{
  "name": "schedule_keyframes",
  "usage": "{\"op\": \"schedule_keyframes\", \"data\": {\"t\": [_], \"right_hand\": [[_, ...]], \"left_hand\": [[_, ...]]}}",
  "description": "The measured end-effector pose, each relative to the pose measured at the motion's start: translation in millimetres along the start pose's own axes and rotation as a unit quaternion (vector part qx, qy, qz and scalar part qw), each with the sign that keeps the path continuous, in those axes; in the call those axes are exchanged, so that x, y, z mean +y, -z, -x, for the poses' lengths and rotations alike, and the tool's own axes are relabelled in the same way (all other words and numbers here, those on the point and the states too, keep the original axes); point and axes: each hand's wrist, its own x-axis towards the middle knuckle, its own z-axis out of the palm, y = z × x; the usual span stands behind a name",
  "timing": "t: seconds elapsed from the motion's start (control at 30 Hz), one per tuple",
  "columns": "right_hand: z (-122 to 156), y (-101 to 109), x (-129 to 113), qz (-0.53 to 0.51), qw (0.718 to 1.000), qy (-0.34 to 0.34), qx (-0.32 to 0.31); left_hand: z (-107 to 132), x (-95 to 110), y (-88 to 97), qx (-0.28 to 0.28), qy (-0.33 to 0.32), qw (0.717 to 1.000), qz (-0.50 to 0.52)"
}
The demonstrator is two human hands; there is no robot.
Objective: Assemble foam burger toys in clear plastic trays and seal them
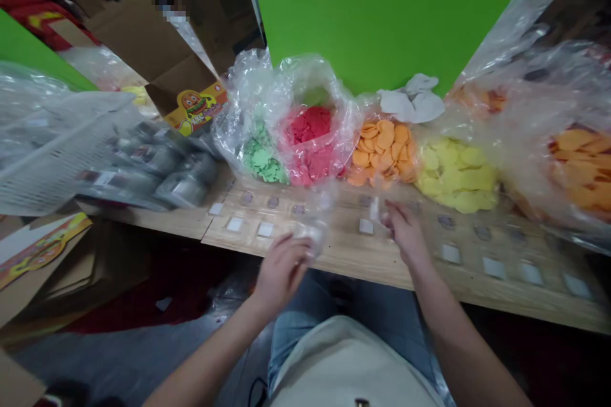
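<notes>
Left of frame, grey wrapped packs (157,162) heaped on the wooden bench (344,251); lower centre, left hand (282,267), fingers curled, gripping a blurred clear plastic bag (319,229). Upper centre, red pieces (312,127) in open plastic; right of centre, a clear packet (375,208) at the bent fingertips of the right hand (405,227), pinched or merely touched, cannot tell. Upper right, yellow pieces (458,172).
</notes>
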Motion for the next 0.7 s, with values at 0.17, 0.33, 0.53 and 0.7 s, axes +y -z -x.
{"op": "schedule_keyframes", "data": {"t": [0.17, 0.33, 0.53, 0.7], "right_hand": [[12.4, -56.3, 4.8, 0.316, 0.936, 0.086, -0.126], [34.8, -59.4, 2.4, 0.476, 0.859, 0.17, -0.076], [37.9, -34.6, 15.8, 0.55, 0.796, 0.254, 0.006], [30.1, -8.4, 33.9, 0.534, 0.806, 0.251, 0.041]], "left_hand": [[10.4, -28.3, 51.8, 0.205, 0.223, 0.952, -0.047], [31.7, -47.9, 68.3, 0.24, 0.288, 0.924, -0.081], [42.4, -60.2, 64.3, 0.23, 0.315, 0.912, -0.124], [35.6, -57.3, 60.8, 0.216, 0.302, 0.92, -0.126]]}}
